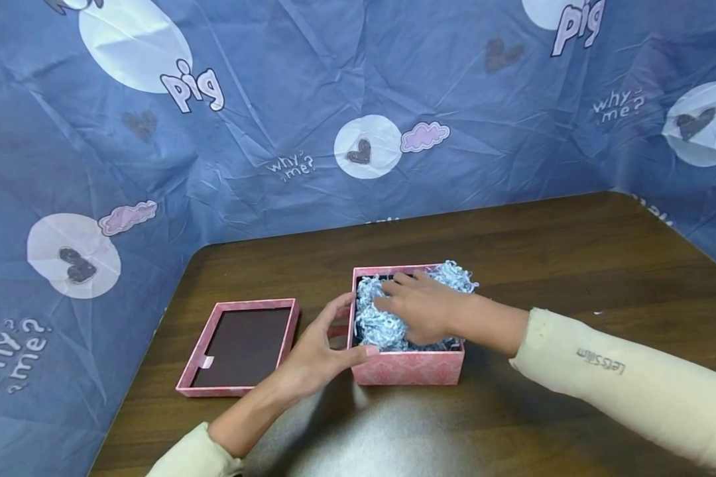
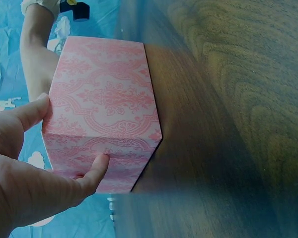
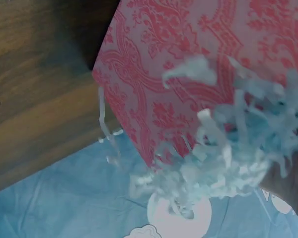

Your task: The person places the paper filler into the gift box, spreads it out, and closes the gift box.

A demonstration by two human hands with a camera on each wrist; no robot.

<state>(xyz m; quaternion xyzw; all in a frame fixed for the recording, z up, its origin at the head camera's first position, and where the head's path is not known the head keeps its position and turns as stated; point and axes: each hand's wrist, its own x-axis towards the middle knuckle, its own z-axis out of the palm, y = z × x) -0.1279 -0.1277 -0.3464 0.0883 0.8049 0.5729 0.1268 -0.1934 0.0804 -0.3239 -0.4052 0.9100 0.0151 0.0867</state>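
One open pink box [image 1: 407, 368] on a wooden table [image 1: 543, 242], packed with pale blue shreds [image 1: 379, 326].
Gripping its near left corner between thumb and fingers of the left hand [image 1: 314, 360]. Touching the shreds with the right hand [image 1: 427, 309]; cannot tell whether clasping any of them. Some shreds out over the far right rim. To the left, a pink lid [image 1: 242, 346], dark inner face up.
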